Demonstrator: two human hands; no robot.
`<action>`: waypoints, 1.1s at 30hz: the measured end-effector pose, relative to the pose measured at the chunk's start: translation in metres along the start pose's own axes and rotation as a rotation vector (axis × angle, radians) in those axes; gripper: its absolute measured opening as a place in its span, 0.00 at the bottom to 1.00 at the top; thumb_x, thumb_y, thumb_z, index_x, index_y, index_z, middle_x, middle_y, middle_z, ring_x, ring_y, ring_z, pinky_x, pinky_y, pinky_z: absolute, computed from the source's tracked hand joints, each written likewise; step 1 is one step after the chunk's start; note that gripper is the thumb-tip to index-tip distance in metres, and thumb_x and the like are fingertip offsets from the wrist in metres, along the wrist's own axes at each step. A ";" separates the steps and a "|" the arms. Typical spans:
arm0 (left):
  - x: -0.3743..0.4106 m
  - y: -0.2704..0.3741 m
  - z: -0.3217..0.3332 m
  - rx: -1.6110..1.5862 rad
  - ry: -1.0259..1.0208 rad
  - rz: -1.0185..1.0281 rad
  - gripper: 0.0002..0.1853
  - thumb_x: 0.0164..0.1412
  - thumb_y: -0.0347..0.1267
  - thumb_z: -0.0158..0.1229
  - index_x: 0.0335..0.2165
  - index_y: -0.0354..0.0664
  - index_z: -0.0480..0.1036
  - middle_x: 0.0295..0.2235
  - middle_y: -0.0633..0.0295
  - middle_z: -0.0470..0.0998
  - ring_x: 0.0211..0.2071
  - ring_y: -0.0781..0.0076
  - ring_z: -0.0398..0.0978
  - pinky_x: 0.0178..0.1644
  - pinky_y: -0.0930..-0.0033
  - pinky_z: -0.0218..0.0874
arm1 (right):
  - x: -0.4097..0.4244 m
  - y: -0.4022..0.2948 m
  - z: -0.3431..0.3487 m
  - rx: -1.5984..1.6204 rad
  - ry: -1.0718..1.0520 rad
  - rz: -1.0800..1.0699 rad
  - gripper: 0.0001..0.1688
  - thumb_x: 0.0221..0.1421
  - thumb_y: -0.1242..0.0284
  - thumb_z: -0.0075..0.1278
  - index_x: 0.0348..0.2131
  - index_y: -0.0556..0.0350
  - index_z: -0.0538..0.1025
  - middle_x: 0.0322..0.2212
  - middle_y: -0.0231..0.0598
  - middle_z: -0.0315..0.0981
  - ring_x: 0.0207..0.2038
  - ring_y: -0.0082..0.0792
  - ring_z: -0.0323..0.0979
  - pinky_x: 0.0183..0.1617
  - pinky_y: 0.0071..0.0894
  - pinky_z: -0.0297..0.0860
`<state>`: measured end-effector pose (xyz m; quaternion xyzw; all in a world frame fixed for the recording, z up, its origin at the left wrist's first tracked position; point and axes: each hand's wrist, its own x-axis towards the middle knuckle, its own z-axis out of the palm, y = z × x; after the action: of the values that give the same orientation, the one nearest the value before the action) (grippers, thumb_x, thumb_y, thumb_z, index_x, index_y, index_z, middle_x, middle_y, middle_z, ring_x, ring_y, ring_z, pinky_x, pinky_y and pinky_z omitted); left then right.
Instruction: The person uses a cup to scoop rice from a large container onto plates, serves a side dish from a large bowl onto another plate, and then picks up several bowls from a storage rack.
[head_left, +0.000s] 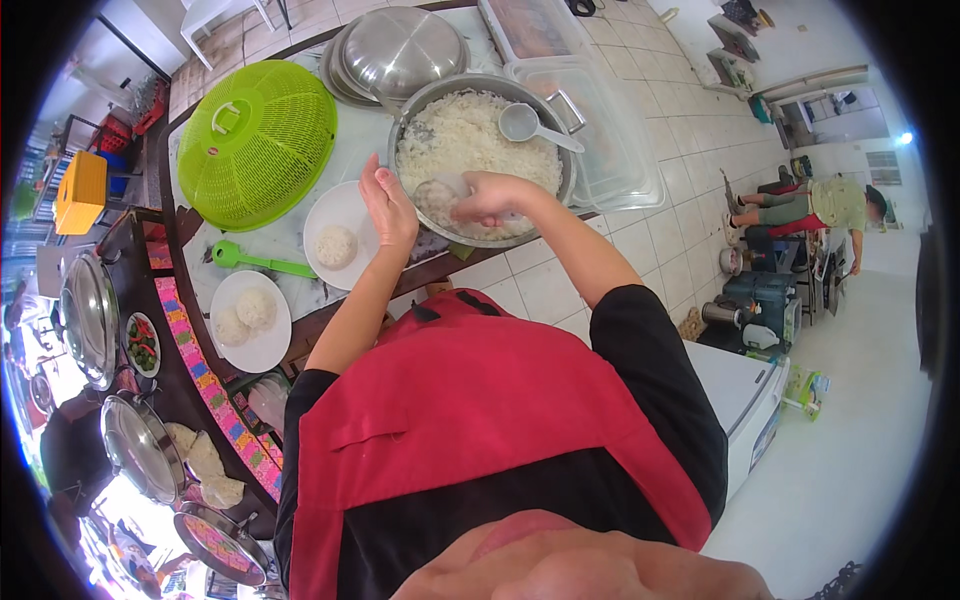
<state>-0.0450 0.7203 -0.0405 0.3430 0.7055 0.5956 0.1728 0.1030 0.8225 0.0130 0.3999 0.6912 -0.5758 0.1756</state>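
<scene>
My right hand (491, 199) grips a small translucent cup (439, 196) with rice in it, low inside a large metal pot (564, 176) of cooked white rice (465, 131). A pale plastic ladle (519, 122) lies on the rice, its handle across the pot's rim. My left hand (390, 206) is flat and holds nothing, over the right side of a white plate (319, 217) and beside the pot. On that plate sits one rounded mound of rice (336, 247). A second white plate (259, 356) bears two mounds of rice (256, 307).
A green mesh food cover (259, 142), a green spatula (262, 259), metal lids (403, 49) and plastic containers (611, 142) share the table. Lidded pans (142, 450) and a bowl of peppers (142, 345) stand left. A white freezer (731, 382) is at right; another person (832, 202) stands farther off.
</scene>
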 end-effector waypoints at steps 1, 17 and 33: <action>0.000 0.001 -0.002 0.012 -0.016 -0.001 0.26 0.65 0.40 0.37 0.52 0.28 0.56 0.49 0.41 0.62 0.51 0.47 0.58 0.57 0.57 0.47 | 0.001 0.005 -0.006 0.095 -0.080 -0.010 0.19 0.46 0.67 0.54 0.32 0.64 0.68 0.18 0.35 0.68 0.13 0.22 0.63 0.15 0.24 0.60; 0.027 -0.014 0.074 -0.029 -0.777 -0.528 0.26 0.56 0.35 0.50 0.50 0.30 0.62 0.44 0.46 0.68 0.49 0.59 0.65 0.48 0.62 0.62 | -0.004 0.013 -0.013 0.325 0.465 0.080 0.13 0.60 0.69 0.39 0.35 0.59 0.72 0.37 0.44 0.72 0.37 0.42 0.73 0.41 0.43 0.71; 0.011 0.007 0.083 -0.243 -0.598 -0.710 0.13 0.55 0.29 0.49 0.38 0.30 0.66 0.31 0.51 0.73 0.29 0.62 0.73 0.31 0.64 0.66 | -0.017 0.039 -0.072 -0.800 1.050 -0.315 0.07 0.50 0.73 0.43 0.30 0.50 0.73 0.33 0.46 0.66 0.31 0.48 0.72 0.32 0.47 0.68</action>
<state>0.0039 0.7881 -0.0510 0.2147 0.6238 0.4531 0.5995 0.1586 0.8851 0.0190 0.4252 0.8947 -0.0239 -0.1347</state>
